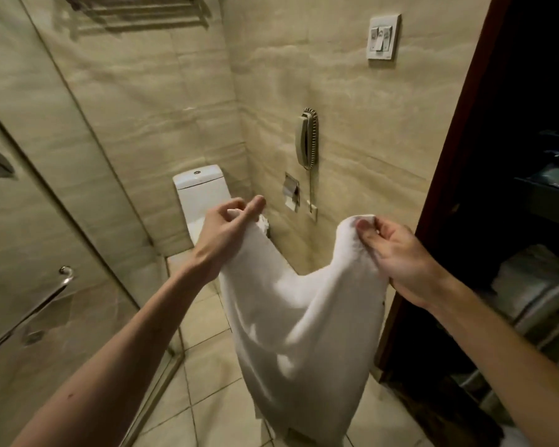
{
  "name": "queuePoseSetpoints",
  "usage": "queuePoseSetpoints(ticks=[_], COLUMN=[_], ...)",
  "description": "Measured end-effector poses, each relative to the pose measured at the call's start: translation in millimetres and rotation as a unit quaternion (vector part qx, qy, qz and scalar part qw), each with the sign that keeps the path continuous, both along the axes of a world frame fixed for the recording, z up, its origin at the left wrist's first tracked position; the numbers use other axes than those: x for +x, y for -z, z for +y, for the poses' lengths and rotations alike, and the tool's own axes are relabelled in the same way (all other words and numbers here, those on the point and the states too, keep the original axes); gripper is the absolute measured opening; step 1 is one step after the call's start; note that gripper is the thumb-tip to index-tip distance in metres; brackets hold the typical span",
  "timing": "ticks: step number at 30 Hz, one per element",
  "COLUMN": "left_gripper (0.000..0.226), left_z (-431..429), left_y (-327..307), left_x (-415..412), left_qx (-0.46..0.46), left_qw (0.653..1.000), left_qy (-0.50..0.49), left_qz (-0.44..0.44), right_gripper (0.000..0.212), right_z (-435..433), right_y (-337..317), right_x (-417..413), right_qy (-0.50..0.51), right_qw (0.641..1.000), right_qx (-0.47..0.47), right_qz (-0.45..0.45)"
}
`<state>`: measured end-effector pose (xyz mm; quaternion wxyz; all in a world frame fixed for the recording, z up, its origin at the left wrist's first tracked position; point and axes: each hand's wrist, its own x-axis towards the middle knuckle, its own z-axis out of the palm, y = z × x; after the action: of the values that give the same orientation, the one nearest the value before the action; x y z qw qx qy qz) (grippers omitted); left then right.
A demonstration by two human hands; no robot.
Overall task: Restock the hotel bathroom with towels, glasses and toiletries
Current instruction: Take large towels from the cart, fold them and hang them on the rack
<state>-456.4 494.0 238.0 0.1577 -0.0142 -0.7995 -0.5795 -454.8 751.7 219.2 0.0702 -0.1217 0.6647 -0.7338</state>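
- Glass shower door (46, 221), well to the left of the left fingers.
- White towel (297, 317), held up in the air by its two top corners, sagging between both sets of fingers and hanging toward the tiled floor.
- Left hand (221, 235), pinching one corner.
- Right hand (397, 253), thumb and fingertips clamped on the other corner.
- Toilet (200, 191), just beyond the left fingers.
- Wall phone (307, 138), above and between both sets of fingers.
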Motion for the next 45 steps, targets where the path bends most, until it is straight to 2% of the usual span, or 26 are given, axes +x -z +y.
queuePoseSetpoints(ticks=[3, 5, 7, 9, 11, 15, 17, 20, 21, 23, 25, 27, 29, 30, 32, 34, 36, 39, 43, 45], left_gripper=[0.038, 0.031, 0.038, 0.051, 0.061, 0.046, 0.041, 0.032, 0.033, 0.037, 0.042, 0.042, 0.05, 0.056, 0.059, 0.059, 0.076, 0.1, 0.095, 0.097], left_z=[32, 44, 52, 59, 61, 61, 63, 67, 69, 73, 73, 65, 56, 54, 51, 46, 42, 37, 38, 38], left_y=[3, 11, 18, 26, 29, 31, 26, 18, 17, 25, 42, 60, 75, 80, 91, 103, 121, 161, 192, 191], left_x=[18, 25, 30, 29, 28, 27, 26, 15, 8, -11, -32, -47, -50, -47, -39, -32, -20, 4, 41, 52], left_qx=[-0.066, -0.081, -0.095, -0.089, -0.073, 0.018, 0.071, 0.139, 0.15, 0.171, 0.205, 0.258, 0.284, 0.288, 0.287, 0.287, 0.308, 0.307, 0.293, 0.302], left_qw=[0.991, 0.972, 0.948, 0.943, 0.954, 0.963, 0.965, 0.963, 0.963, 0.962, 0.951, 0.923, 0.901, 0.894, 0.896, 0.895, 0.876, 0.852, 0.808, 0.789], left_qy=[0.114, 0.217, 0.29, 0.296, 0.263, 0.241, 0.219, 0.179, 0.162, 0.112, 0.056, 0.042, 0.066, 0.093, 0.127, 0.141, 0.136, 0.129, 0.169, 0.197], left_qz=[-0.006, -0.038, -0.087, -0.123, -0.122, -0.117, -0.124, -0.148, -0.156, -0.181, -0.224, -0.282, -0.322, -0.33, -0.315, -0.311, -0.345, -0.404, -0.482, -0.497], right_gripper=[0.023, 0.027, 0.027, 0.022, 0.025, 0.089, 0.102, 0.065, 0.061, 0.068, 0.078, 0.057, 0.032, 0.028, 0.033, 0.03, 0.026, 0.035, 0.059, 0.056], right_z=[-13, -18, -21, -20, -15, 3, 5, -9, -17, -32, -42, -45, -44, -43, -41, -40, -38, -32, -28, -27], right_y=[-4, -4, 0, 7, 15, 44, 70, 106, 111, 116, 114, 113, 109, 108, 108, 106, 102, 95, 95, 96], right_x=[11, 13, 13, 12, 11, 16, 29, 52, 57, 60, 60, 60, 63, 64, 63, 60, 54, 44, 30, 23], right_qy=[-0.053, -0.066, -0.063, -0.039, -0.009, -0.036, -0.095, -0.2, -0.229, -0.231, -0.194, -0.166, -0.155, -0.149, -0.142, -0.131, -0.11, -0.087, -0.084, -0.046], right_qw=[0.998, 0.997, 0.998, 0.999, 0.999, 0.995, 0.993, 0.955, 0.939, 0.932, 0.954, 0.972, 0.966, 0.958, 0.943, 0.933, 0.924, 0.919, 0.906, 0.91], right_qx=[-0.023, -0.037, -0.031, -0.021, -0.04, -0.085, 0.0, 0.197, 0.241, 0.266, 0.202, 0.079, -0.019, -0.053, -0.099, -0.128, -0.169, -0.212, -0.23, -0.222], right_qz=[0.003, 0.004, 0.007, 0.006, -0.007, -0.042, -0.066, -0.094, -0.087, -0.089, -0.107, -0.148, -0.208, -0.239, -0.285, -0.309, -0.326, -0.32, -0.344, -0.348])
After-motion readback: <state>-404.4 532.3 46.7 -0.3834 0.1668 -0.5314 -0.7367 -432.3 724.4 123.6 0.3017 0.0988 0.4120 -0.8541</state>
